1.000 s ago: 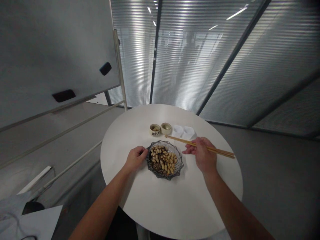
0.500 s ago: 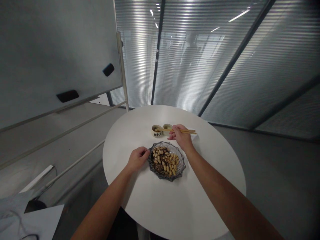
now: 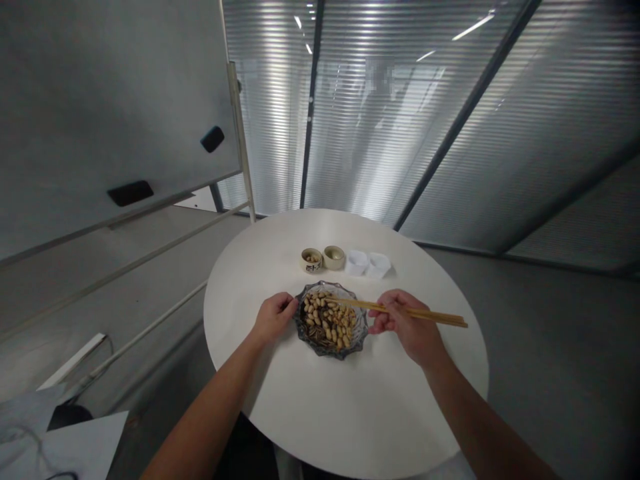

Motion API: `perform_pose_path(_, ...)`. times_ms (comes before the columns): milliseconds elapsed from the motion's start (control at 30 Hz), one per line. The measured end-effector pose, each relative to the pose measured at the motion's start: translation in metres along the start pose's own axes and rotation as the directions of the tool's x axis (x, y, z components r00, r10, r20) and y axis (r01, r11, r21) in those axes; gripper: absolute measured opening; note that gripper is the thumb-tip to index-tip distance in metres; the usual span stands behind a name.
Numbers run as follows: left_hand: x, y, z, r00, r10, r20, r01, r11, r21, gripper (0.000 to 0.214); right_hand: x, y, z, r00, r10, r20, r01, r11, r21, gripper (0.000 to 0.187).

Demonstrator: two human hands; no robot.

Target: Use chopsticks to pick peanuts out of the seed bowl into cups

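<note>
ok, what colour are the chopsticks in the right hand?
Yellowish tan; the chopsticks show best in the head view, the only one here.

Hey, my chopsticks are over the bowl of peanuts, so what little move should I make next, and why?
I'd probably close the chopsticks on one of the peanuts: your right hand holds them with tips over the glass bowl, and your left hand is at its edge. I can't tell if they pinch one.
</note>
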State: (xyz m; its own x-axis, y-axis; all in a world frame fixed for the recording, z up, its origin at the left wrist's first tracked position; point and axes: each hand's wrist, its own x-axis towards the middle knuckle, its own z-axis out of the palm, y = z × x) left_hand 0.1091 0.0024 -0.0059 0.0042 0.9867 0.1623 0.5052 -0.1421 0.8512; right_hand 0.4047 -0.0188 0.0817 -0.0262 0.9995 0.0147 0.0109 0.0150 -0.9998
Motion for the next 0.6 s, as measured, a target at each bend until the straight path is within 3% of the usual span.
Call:
perform_pose_path(233,-0.001,0.001,0.0,1.0,-0.014,-0.006,0.014,1.0,-0.016,0.037,-0.05,0.012,-0.014,0.991,0.134,0.003,-0.133,0.989,-0.07,0.047)
perform_pose_path(600,-0.001,0.002,-0.001,1.0,-0.019,0.0,0.019,1.0,-0.016,0.036,-0.053,0.012,-0.001,0.98,0.199,-0.016,-0.197,0.976,0.094,0.05)
